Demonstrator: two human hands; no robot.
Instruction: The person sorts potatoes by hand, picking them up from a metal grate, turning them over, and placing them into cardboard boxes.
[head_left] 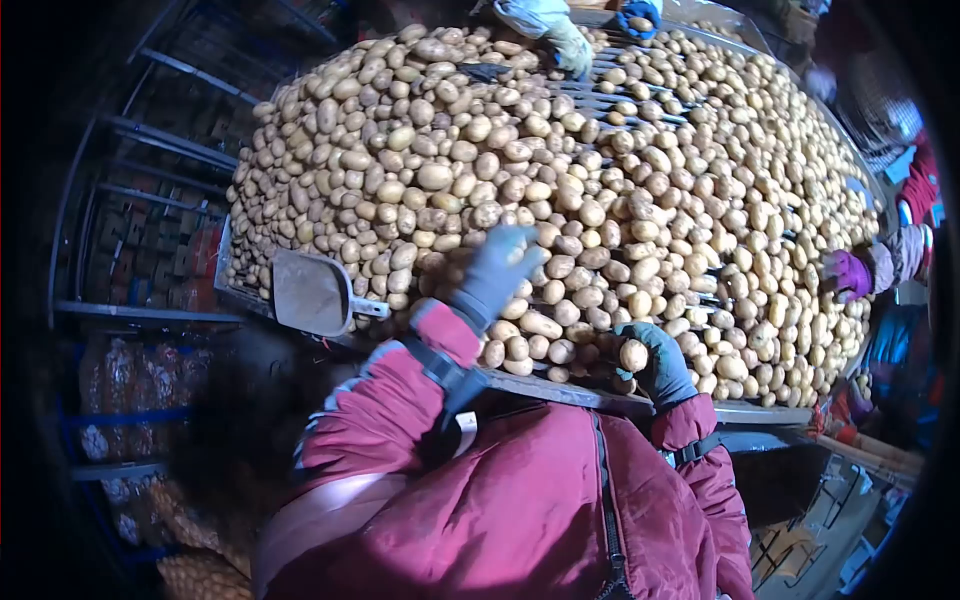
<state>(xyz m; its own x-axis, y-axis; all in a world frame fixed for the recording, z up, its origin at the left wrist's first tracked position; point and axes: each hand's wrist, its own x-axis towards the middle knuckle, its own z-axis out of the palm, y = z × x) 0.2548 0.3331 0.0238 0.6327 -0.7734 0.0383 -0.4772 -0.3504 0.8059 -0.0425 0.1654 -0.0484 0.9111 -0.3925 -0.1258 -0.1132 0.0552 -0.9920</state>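
Note:
A wide heap of potatoes (435, 177) covers the sorting table in front of me. Over its near middle stretches my left hand (492, 272) in a grey glove, slightly blurred. Its fingers are apart just above the potatoes, with nothing visible in them. Close to my body at the table's front edge, my right hand (662, 366), also gloved, is curled round a single potato (633, 356). A scoop (312, 292) with a short handle lies at the left edge of the heap, left of my left hand.
Across the table are a co-worker's gloved hand (570, 48) and a blue-gloved hand (638, 18) above exposed metal slats (625, 100). At the right reaches a purple-gloved hand (848, 275). A metal rim (560, 390) bounds the near side. Metal racks (165, 150) stand left, above filled sacks (200, 575).

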